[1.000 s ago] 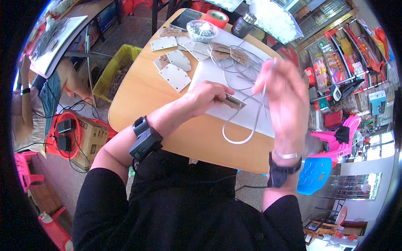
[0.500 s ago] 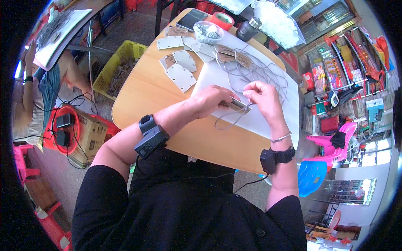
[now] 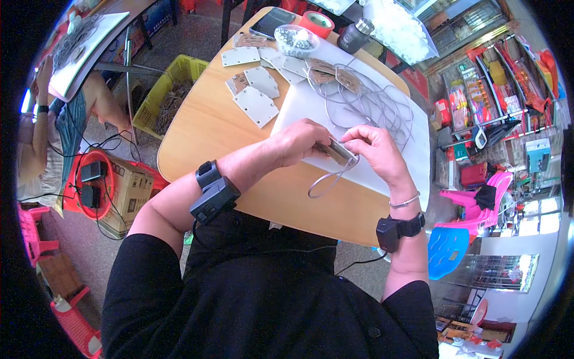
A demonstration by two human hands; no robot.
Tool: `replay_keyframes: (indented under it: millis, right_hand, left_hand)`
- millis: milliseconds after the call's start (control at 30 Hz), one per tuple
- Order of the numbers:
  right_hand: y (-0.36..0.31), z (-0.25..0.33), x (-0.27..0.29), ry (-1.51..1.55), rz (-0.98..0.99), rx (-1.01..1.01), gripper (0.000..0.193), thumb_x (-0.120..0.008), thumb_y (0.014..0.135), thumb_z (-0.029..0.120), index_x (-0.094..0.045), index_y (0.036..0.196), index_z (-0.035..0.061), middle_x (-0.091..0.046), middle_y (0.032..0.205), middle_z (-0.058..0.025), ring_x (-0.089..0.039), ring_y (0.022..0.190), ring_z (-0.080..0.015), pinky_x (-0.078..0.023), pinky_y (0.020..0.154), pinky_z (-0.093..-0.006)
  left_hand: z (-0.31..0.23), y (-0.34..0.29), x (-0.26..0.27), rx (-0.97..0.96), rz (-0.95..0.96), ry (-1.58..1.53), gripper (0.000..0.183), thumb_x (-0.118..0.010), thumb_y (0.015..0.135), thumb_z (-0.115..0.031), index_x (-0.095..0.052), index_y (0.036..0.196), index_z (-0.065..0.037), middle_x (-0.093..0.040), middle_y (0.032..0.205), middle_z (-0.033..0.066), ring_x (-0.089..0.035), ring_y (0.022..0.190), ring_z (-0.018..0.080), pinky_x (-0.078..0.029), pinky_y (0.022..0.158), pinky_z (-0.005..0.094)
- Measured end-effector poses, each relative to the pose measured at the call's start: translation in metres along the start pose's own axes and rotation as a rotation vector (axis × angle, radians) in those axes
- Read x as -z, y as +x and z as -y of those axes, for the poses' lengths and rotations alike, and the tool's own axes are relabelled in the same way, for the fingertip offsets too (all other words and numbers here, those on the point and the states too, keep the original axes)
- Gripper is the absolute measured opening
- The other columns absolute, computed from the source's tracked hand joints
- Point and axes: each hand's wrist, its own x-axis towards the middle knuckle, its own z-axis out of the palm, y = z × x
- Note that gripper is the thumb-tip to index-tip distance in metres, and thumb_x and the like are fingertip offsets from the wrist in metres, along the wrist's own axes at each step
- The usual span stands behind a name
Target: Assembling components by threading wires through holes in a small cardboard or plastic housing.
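Left hand [image 3: 302, 142]: holding, its fingers closed on one end of the card
Right hand [image 3: 379, 151]: fingers narrow, thumb and fingertips close together at the card's other end; I cannot tell whether they pinch the cord
Card [image 3: 341, 154]: between the two hands, tilted, raised over the sheet
Cord [image 3: 318, 194]: a grey loop hangs below the card, just on the body side of the hands
Tangle [image 3: 394, 110]: loose grey turns lying beyond the right hand
Sheet [image 3: 373, 178]: white, under both hands, on the table [image 3: 272, 203]
Brown pieces [image 3: 323, 76]: beyond the gap between the hands, beside the tangle
Pale plates [image 3: 256, 106]: beyond the left hand and to its left, several overlapping, with holes along their edges
Bowl [image 3: 293, 48]: clear, full of small bits, farther beyond the left hand
Phone [image 3: 273, 23]: dark, past the bowl and left of it
Tape [image 3: 326, 25]: red roll, right of the bowl
Bottle [image 3: 354, 39]: dark, upright, well beyond the gap between the hands
Basket [image 3: 156, 99]: yellow, on the floor, well left of the left hand
Blue seat [image 3: 449, 254]: right of the right hand, nearer the body
Pink chair [image 3: 493, 200]: farther right of the right hand
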Motion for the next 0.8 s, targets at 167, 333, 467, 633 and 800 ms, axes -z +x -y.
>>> replay_keyframes:
  millis: [167, 333, 467, 633, 800]
  right_hand:
    - [-0.001, 0.001, -0.003, -0.024, -0.004, -0.006, 0.011, -0.058, 0.083, 0.006, -0.065, 0.087, -0.0010, -0.061, 0.075, 0.0008, -0.055, 0.070, -0.0065, -0.045, 0.064, -0.0232]
    - [0.004, -0.006, -0.007, -0.009, 0.031, 0.074, 0.009, -0.057, 0.084, 0.005, -0.064, 0.087, -0.0003, -0.061, 0.078, 0.0012, -0.055, 0.073, -0.0066, -0.045, 0.066, -0.0231]
    - [0.002, -0.005, -0.007, 0.044, 0.036, 0.028, 0.009, -0.057, 0.085, 0.004, -0.064, 0.089, 0.0002, -0.061, 0.080, 0.0013, -0.055, 0.074, -0.0068, -0.045, 0.068, -0.0232]
    - [0.000, -0.004, -0.005, 0.019, 0.069, 0.035, 0.009, -0.058, 0.085, 0.004, -0.064, 0.090, 0.0002, -0.060, 0.083, 0.0008, -0.055, 0.078, -0.0071, -0.046, 0.069, -0.0237]
    - [0.002, -0.001, -0.009, -0.033, 0.109, 0.143, 0.009, -0.060, 0.084, 0.004, -0.063, 0.091, -0.0006, -0.060, 0.080, -0.0024, -0.058, 0.077, -0.0106, -0.046, 0.069, -0.0248]
  left_hand:
    - [-0.017, -0.004, 0.001, 0.064, 0.072, -0.083, 0.012, -0.053, 0.078, 0.004, -0.059, 0.088, 0.010, -0.061, 0.094, 0.0176, -0.061, 0.088, 0.0233, -0.054, 0.080, 0.0315]
    - [-0.030, -0.003, -0.005, 0.358, -0.053, -0.546, 0.021, -0.049, 0.084, -0.004, -0.057, 0.090, 0.013, -0.060, 0.099, 0.0211, -0.062, 0.094, 0.0278, -0.053, 0.085, 0.0337]
    - [-0.038, -0.003, -0.006, 0.400, -0.042, -0.571, 0.021, -0.049, 0.083, -0.004, -0.057, 0.092, 0.013, -0.060, 0.097, 0.0211, -0.062, 0.093, 0.0286, -0.053, 0.086, 0.0349]
    - [-0.033, -0.001, -0.008, 0.403, -0.139, -0.591, 0.013, -0.055, 0.077, -0.002, -0.061, 0.078, 0.010, -0.063, 0.086, 0.0186, -0.064, 0.080, 0.0256, -0.057, 0.074, 0.0340]
    - [-0.030, -0.002, -0.007, 0.400, -0.166, -0.570, 0.010, -0.058, 0.074, -0.001, -0.062, 0.076, 0.008, -0.062, 0.080, 0.0153, -0.063, 0.076, 0.0230, -0.056, 0.072, 0.0320]
